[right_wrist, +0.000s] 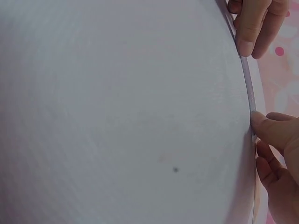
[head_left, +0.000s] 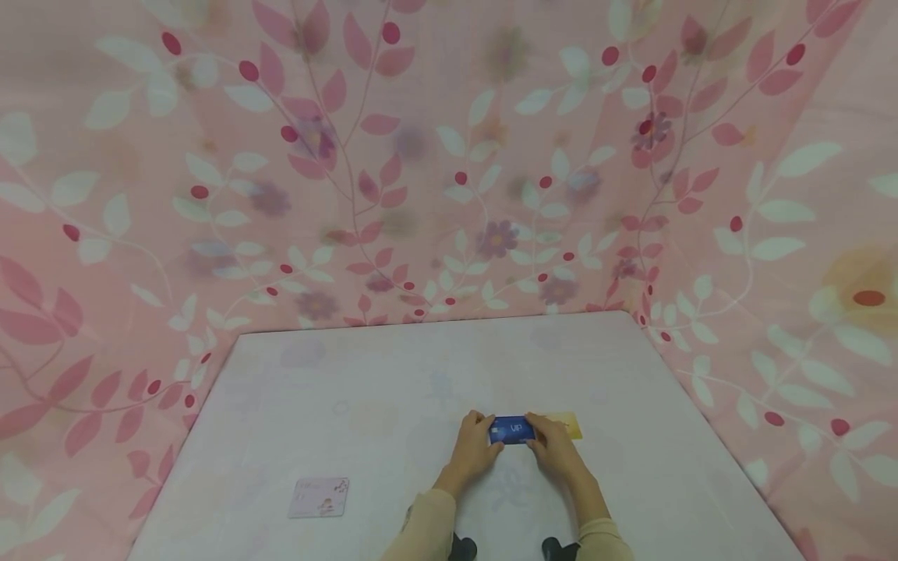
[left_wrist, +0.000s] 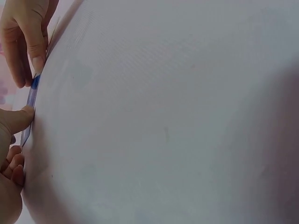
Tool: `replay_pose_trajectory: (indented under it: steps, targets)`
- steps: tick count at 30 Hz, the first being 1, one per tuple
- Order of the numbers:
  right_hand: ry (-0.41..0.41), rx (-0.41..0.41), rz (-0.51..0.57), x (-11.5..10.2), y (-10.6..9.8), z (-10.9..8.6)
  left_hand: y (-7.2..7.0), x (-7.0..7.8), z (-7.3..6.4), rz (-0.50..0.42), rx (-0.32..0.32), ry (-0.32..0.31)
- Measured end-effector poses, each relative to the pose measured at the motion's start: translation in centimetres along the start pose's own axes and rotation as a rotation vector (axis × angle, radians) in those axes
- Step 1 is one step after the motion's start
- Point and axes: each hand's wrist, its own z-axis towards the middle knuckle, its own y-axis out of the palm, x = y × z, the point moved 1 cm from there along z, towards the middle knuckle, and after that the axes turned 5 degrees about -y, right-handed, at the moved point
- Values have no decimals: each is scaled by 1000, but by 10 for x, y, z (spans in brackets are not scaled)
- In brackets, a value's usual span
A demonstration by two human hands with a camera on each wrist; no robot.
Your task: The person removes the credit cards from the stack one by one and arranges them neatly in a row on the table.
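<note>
Card [head_left: 510, 432] (blue, VIP lettering [head_left: 517, 428] upright) stretches lengthwise left to right.

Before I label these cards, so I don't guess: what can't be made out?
Yellow card, head view: left part hidden by the right hand.
Pink card, head view: markings too small to read.
Blue card, left wrist view: face unreadable, nearly edge-on.
Left hand, left wrist view: cut off by the left edge.

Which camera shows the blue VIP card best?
The head view: the blue card shows its face and VIP letters between the left hand and right hand. The left wrist view shows a thin strip; the right wrist view, a narrow edge. Neither shows letters.
</note>
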Motion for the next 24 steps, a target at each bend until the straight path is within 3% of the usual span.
replay_pose_trajectory:
  steps: [5, 8, 12, 15, 18, 24]
  targets:
    - [95, -25, 60, -2, -4, -1, -5, -3, -5, -107, -9, -33]
    - [143, 19, 111, -4, -9, -3, -10, -9, -9, -167, 51, -29]
    - [69, 143, 107, -8, -12, -5, -22, -19, -18, -194, 180, 8]
    - [-14, 220, 79, -12, -13, -7, -34, -27, -26, -191, 241, 6]
    - [-26, 249, 75, -16, -11, -10, -47, -34, -35, -194, 252, -29]
    - [32, 253, 124, -27, -4, -12, -70, -47, -51, -253, 227, -64]
